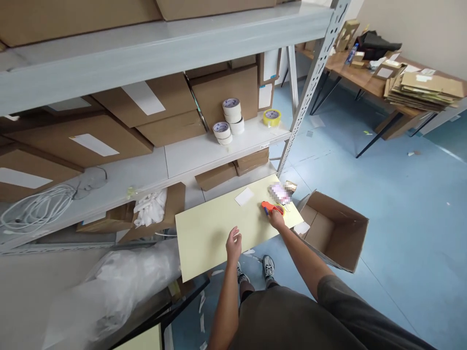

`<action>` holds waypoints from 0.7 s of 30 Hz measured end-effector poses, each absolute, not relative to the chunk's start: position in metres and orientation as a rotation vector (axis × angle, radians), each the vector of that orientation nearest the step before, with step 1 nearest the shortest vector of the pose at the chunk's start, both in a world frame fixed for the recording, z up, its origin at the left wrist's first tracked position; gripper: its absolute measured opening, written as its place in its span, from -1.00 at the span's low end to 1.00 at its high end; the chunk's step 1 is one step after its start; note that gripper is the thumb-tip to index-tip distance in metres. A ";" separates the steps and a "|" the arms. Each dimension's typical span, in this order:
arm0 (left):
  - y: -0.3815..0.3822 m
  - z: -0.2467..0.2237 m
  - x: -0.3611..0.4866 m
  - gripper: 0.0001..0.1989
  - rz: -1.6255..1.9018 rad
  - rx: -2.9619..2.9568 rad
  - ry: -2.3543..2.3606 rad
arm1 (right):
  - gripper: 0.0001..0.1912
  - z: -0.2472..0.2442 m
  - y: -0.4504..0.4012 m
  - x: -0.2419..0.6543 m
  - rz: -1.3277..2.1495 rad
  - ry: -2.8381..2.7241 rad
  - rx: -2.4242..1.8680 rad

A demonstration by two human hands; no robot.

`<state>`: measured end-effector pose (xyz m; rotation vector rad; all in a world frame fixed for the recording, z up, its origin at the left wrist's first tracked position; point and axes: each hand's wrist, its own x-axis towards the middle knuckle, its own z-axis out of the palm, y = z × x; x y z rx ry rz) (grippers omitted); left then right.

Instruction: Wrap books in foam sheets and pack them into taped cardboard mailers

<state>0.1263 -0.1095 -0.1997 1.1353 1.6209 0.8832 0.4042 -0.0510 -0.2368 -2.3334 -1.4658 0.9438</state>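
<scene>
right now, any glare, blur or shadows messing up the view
Head view: soft shadow on the board beside the left hand; head view: coarse pixel blocks mask detail near the board's right end; head view: plastic at lower left looks smeared and stretched; head view: bright streak on the floor far right.

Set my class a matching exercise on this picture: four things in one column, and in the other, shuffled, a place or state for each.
1. orange tape dispenser
2. coil of white cable
3. cardboard box
4. left hand

A. on the blue floor, top open
B. over the pale yellow board, holding nothing
C. on the metal shelf
D. in the right hand

Pairs: 1-D, 2-C, 3-A, 4-B
</scene>
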 end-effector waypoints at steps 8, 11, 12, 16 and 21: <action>-0.140 -0.204 0.125 -0.46 0.870 1.086 1.665 | -0.63 -0.272 -0.077 0.393 0.910 -1.487 -2.385; -0.137 -0.198 0.121 -0.44 0.906 1.063 1.636 | -0.69 -0.266 -0.078 0.395 0.916 -1.492 -2.377; -0.135 -0.195 0.120 -0.43 0.920 1.055 1.630 | -0.69 -0.262 -0.077 0.396 0.914 -1.497 -2.372; -0.126 -0.178 0.112 -0.40 0.993 1.032 1.605 | -0.67 -0.236 -0.066 0.387 0.942 -1.533 -2.175; -0.112 -0.153 0.093 -0.39 1.084 1.037 1.553 | -0.63 -0.176 -0.033 0.358 0.957 -1.661 -1.954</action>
